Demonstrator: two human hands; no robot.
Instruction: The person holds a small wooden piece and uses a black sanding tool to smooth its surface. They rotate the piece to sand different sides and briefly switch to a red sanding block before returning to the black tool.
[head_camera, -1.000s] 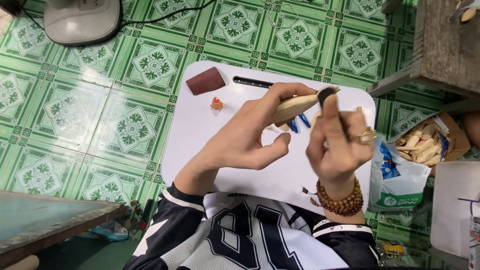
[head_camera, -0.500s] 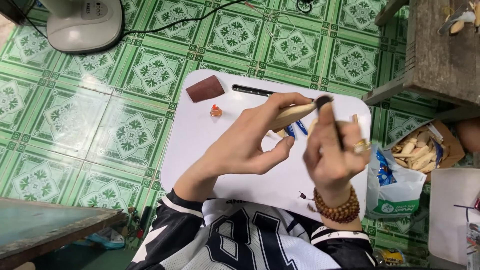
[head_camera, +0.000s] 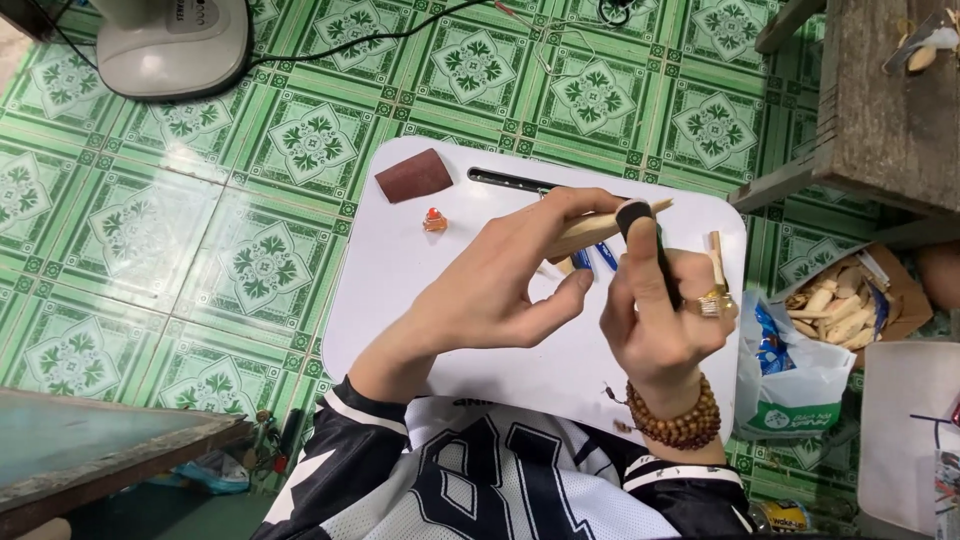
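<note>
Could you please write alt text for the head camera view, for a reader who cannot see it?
Seen from above, a person's left hand holds a pale wooden stick over a white lap tray, while the right hand presses a dark-tipped tool against it. The tray sits on green patterned floor tiles, with brown sandpaper at its far corner.

A white lap tray (head_camera: 400, 300) rests on green patterned floor tiles (head_camera: 150, 240); beyond the gripping hands lie brown sandpaper (head_camera: 413, 174), a small orange piece (head_camera: 434, 220) and a black pen (head_camera: 510, 181).
</note>
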